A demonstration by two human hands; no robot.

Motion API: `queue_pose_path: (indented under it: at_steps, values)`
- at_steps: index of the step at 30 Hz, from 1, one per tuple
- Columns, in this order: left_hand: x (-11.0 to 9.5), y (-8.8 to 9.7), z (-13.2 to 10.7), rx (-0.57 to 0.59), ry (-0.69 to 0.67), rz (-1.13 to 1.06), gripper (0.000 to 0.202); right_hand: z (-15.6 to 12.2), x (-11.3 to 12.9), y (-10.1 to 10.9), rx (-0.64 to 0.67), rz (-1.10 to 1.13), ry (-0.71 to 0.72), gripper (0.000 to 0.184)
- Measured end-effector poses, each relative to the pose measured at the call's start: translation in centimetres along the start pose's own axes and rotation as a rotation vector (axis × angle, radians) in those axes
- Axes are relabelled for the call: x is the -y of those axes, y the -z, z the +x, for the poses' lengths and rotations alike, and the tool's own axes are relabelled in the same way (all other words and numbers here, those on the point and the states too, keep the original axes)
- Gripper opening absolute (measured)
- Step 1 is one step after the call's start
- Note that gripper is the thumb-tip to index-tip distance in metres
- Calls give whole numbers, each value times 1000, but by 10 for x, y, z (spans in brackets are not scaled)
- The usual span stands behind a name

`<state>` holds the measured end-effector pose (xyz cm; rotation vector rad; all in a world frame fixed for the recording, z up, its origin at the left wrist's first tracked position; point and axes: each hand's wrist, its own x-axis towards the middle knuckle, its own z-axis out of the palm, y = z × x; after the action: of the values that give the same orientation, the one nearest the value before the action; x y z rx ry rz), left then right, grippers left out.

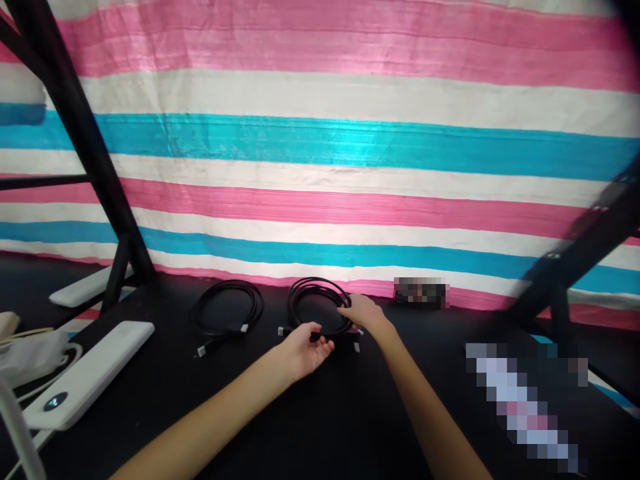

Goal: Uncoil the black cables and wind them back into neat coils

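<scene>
A coiled black cable point(320, 288) is at the middle back of the black table, between my two hands. My left hand point(306, 351) has its thumb and fingers curled round the coil's near side, palm partly up. With thumb and fingers bent over it, my right hand point(367, 313) grips the coil's right side. Light-coloured plug ends point(357, 347) stick out beside my hands, near the table. To the left lies a second coiled black cable point(227, 285), which neither hand touches; its plug point(202, 351) points toward me.
At left, a long white device point(95, 373) with a small dark oval display lies beside white cords and adapters point(37, 357). Black frame legs point(83, 133) rise on both sides. A striped sheet point(320, 140) hangs behind the table point(350, 427). Two blurred-out items point(520, 407) are at right.
</scene>
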<state>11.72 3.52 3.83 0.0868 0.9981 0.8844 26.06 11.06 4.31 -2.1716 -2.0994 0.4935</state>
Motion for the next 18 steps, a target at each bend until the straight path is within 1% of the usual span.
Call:
queue_pose_path:
  at_steps: [4,7,9,10,11,12,13,14,15,16,18]
  values:
    - [-5,-1,-9,42,-24,-13,3,2,-3,-1,32,-21,-8,23]
    - [-8,-2,-26,118,-60,29,8,1,-6,1,68,-12,8,29]
    - [-9,-3,-38,218,-120,172,9,0,-8,2,85,-14,2,24]
    - [-10,-3,-42,267,-179,284,10,0,-9,3,82,-20,-7,22]
    - [-12,-3,-44,297,-267,429,14,0,-9,3,69,-28,-17,21]
    - [-15,-2,-43,283,-392,623,19,0,-10,3,49,-40,-22,25]
    - [-19,0,-39,216,-534,836,26,0,-10,3,22,-53,-22,30]
    - [-23,3,-33,121,-678,1046,33,0,-9,3,-6,-66,-15,35]
    - [-28,8,-24,-50,-840,1319,39,-1,-9,2,-32,-79,-5,40]
    - [-33,13,-14,-144,-883,1398,42,-1,-8,1,-53,-89,7,44]
    - [-41,25,8,-248,-915,1480,50,-1,-7,-1,-69,-99,27,46]
